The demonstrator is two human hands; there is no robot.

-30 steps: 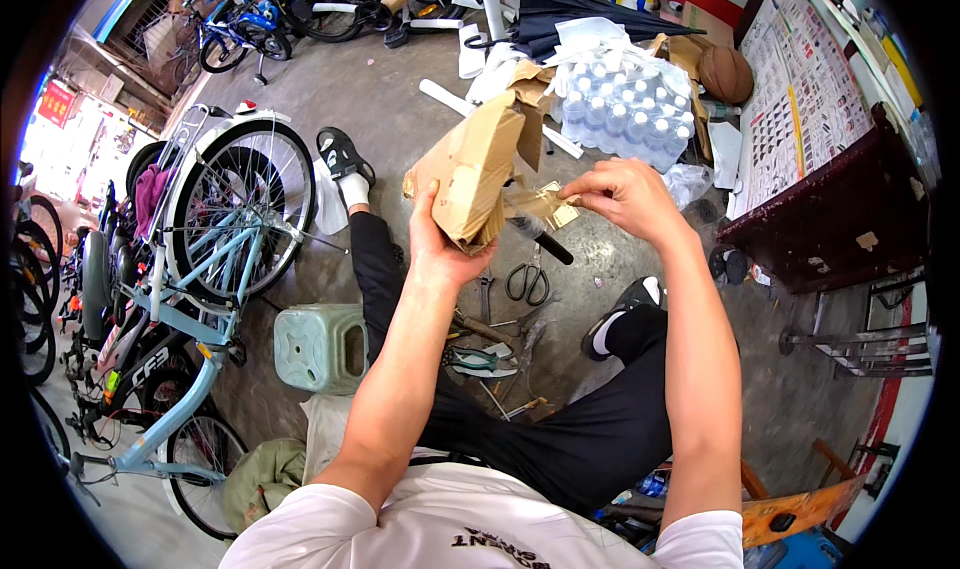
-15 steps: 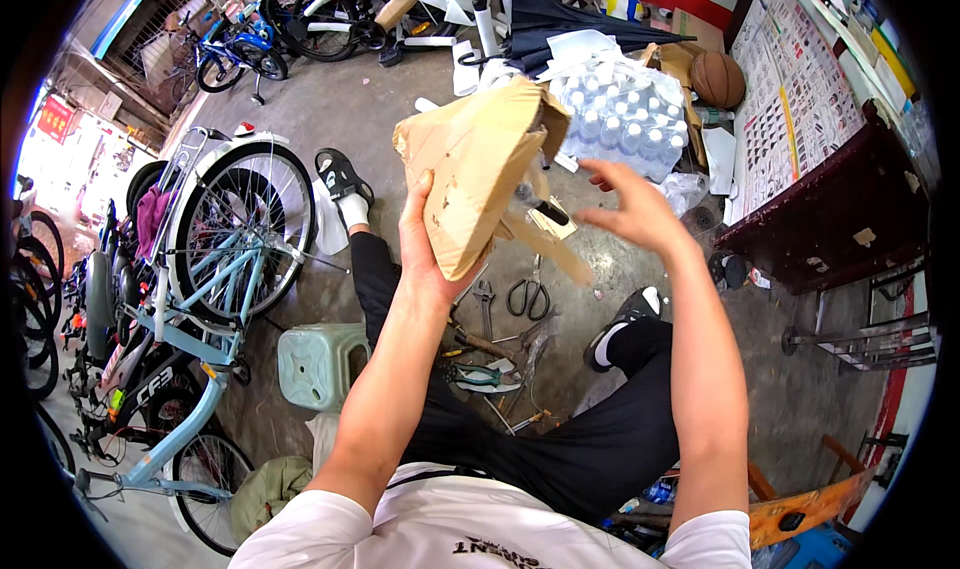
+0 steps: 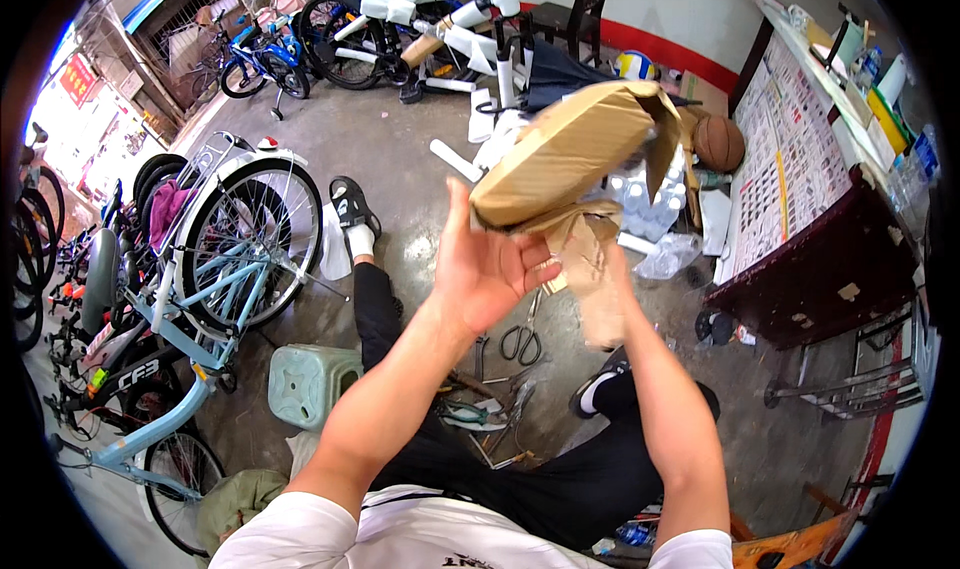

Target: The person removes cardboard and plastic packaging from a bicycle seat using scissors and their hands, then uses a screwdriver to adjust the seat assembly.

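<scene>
Cupping your left hand point(image 3: 490, 274), half open, below the cardboard package point(image 3: 570, 149): flap point(image 3: 597, 294)'s hanging loose, rest's still folded; right hand's hidden behind it, can't tell its grip.

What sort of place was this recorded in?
Probably a bicycle shop or repair space: a light-blue bicycle is at the left, a bicycle with white wrapping is at the back, and scissors and pliers lie on the floor.

Tilted brown cardboard package point(image 3: 565, 149), torn open
</scene>
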